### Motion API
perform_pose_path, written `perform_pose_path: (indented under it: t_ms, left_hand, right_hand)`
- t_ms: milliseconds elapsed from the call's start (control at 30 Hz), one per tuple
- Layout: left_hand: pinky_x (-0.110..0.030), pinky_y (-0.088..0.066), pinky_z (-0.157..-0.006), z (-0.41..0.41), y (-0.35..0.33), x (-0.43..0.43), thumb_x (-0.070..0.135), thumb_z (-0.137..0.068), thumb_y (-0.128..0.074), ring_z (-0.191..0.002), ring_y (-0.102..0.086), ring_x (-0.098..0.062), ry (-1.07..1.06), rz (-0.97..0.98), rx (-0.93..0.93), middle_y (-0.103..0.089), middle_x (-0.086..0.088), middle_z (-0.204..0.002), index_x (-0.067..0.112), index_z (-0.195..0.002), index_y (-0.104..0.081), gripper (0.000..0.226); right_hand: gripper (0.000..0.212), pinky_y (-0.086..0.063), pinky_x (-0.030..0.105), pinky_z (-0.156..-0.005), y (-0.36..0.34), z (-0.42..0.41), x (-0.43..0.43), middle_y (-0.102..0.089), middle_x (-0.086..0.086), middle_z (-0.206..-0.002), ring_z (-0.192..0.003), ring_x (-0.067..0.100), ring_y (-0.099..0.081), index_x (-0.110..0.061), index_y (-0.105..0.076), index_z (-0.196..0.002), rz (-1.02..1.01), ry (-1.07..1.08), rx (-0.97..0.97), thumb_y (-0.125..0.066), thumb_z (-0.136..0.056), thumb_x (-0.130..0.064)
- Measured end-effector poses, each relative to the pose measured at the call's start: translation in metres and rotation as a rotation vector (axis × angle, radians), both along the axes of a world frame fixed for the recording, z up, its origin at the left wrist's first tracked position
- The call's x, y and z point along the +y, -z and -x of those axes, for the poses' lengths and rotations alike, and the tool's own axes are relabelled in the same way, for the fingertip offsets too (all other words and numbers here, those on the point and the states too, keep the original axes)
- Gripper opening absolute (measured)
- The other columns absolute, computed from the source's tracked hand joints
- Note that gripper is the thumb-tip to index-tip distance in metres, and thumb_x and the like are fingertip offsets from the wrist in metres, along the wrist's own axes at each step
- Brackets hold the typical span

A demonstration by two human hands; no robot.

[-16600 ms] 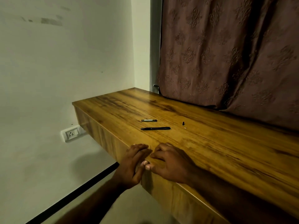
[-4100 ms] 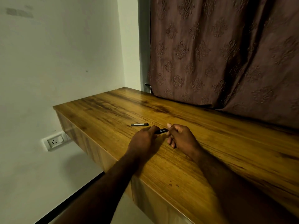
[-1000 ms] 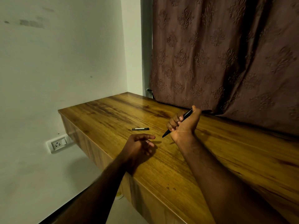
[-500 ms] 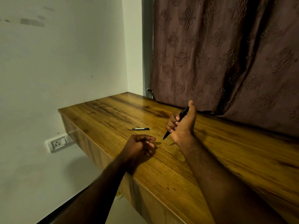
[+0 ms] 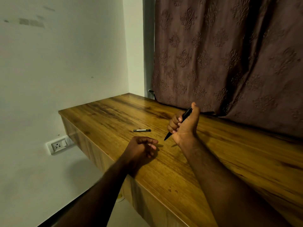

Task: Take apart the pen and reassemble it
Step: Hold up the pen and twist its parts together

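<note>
My right hand is raised above the wooden table and grips a black pen. The pen is tilted, its tip pointing down and left, its top end under my thumb. My left hand rests on the table near the front edge, fingers loosely curled and holding nothing that I can see. A short dark pen part with a pale band lies flat on the table, beyond my left hand and to the left of my right hand.
A brown patterned curtain hangs behind the table and touches its back edge. A white wall with a power socket is on the left. The table's left and front edges drop off to the floor.
Over the last second my right hand turned the pen steeper and my thumb moved over its top end. My left hand stayed put. Earlier, both hands held the pen low over the table.
</note>
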State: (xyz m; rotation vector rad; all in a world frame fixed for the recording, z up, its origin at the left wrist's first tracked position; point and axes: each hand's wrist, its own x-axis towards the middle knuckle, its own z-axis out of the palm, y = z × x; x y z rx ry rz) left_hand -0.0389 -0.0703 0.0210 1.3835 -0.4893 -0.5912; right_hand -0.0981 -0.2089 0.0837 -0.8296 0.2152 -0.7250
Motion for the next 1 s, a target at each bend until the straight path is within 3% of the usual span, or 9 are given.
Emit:
perform_pose_path:
  t_ms: [233,333,533,633,767,1000]
  left_hand:
    - [-0.025,-0.041,-0.051,0.0005,0.0019,-0.002,-0.02,-0.082,-0.049,-0.057,-0.05,-0.021,0.019,0.073,0.116,-0.059,-0.02,-0.069,-0.008,-0.084,-0.067,0.021]
    - [-0.023,-0.041,-0.047,0.0015,0.0016,-0.0027,-0.02,-0.083,-0.048,-0.056,-0.049,-0.02,0.008,0.06,0.098,-0.058,-0.019,-0.067,-0.007,-0.083,-0.066,0.022]
    - [-0.025,-0.041,-0.052,-0.0009,0.0035,-0.0029,-0.02,-0.08,-0.051,-0.052,-0.05,-0.019,0.0,0.041,0.087,-0.059,-0.02,-0.067,-0.006,-0.077,-0.07,0.024]
    - [-0.025,-0.044,-0.051,-0.0011,0.0022,-0.0026,-0.019,-0.081,-0.053,-0.051,-0.052,-0.017,-0.002,0.003,0.046,-0.059,-0.02,-0.068,-0.005,-0.08,-0.069,0.021]
    - [-0.02,-0.043,-0.043,0.0013,0.0001,-0.0033,-0.02,-0.082,-0.048,-0.048,-0.052,-0.014,-0.012,-0.012,0.046,-0.059,-0.018,-0.067,-0.012,-0.086,-0.065,0.019]
    - [-0.017,-0.042,-0.041,0.0041,-0.0025,-0.0015,-0.021,-0.084,-0.046,-0.045,-0.052,-0.012,-0.002,0.013,0.082,-0.06,-0.015,-0.064,-0.017,-0.099,-0.06,0.021]
  right_hand:
    - [0.058,-0.011,0.02,-0.043,-0.0013,-0.0004,0.0013,-0.021,-0.003,-0.038,-0.034,0.013,-0.012,-0.017,-0.031,-0.044,0.002,0.005,0.042,-0.035,-0.087,-0.057]
    - [0.064,-0.012,0.019,-0.042,-0.0006,0.0004,0.0013,-0.023,-0.003,-0.038,-0.034,0.013,-0.014,-0.017,-0.032,-0.045,-0.002,-0.012,0.032,-0.035,-0.087,-0.065]
    - [0.058,-0.014,0.017,-0.041,-0.0019,0.001,0.0005,-0.022,-0.004,-0.038,-0.034,0.013,-0.012,-0.017,-0.031,-0.044,-0.012,0.027,0.007,-0.034,-0.088,-0.055]
    - [0.063,-0.013,0.018,-0.041,-0.0013,0.0003,-0.0002,-0.023,-0.003,-0.038,-0.034,0.013,-0.014,-0.017,-0.033,-0.044,-0.018,0.028,0.013,-0.035,-0.087,-0.064]
    - [0.057,-0.015,0.017,-0.041,-0.0013,-0.0003,-0.0001,-0.022,-0.003,-0.038,-0.034,0.013,-0.013,-0.017,-0.033,-0.044,-0.018,0.047,0.029,-0.037,-0.087,-0.055]
    - [0.058,-0.012,0.02,-0.044,0.0011,-0.0018,-0.0021,-0.024,-0.003,-0.039,-0.035,0.013,-0.014,-0.016,-0.034,-0.047,-0.043,0.059,0.014,-0.035,-0.086,-0.059]
